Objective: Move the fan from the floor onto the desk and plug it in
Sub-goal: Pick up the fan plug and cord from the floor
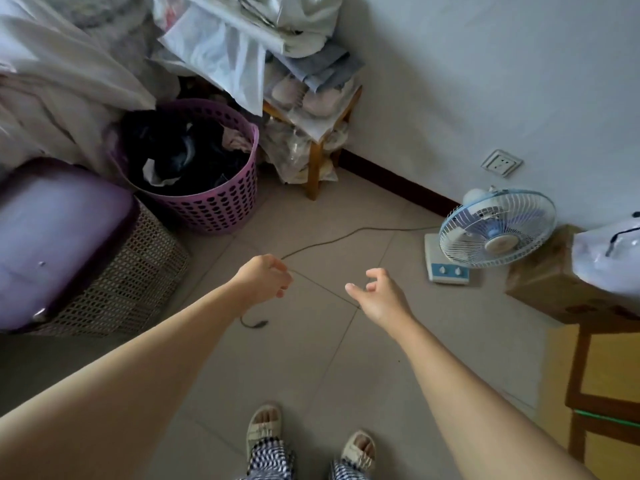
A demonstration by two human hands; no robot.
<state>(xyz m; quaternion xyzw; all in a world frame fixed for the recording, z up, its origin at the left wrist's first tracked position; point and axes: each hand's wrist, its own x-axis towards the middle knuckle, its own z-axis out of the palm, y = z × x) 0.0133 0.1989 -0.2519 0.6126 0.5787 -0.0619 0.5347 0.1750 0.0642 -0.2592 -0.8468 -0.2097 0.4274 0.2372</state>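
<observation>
A small white and blue table fan (491, 233) stands on the tiled floor by the wall at the right. Its dark cord (346, 235) runs left across the floor and rises to my left hand (266, 277), whose curled fingers hold it. The plug end (255, 323) hangs below my left forearm. My right hand (379, 294) hovers over the floor left of the fan, fingers loosely bent, holding nothing. A white wall socket (501, 163) sits just above the fan. The wooden desk (585, 344) shows at the right edge.
A cardboard box (540, 282) and a plastic bag (606, 261) sit on the desk corner. A purple laundry basket (214, 206), a lidded woven hamper (114, 271) and a piled wooden shelf (315, 168) fill the left and back. My sandalled feet are at the bottom.
</observation>
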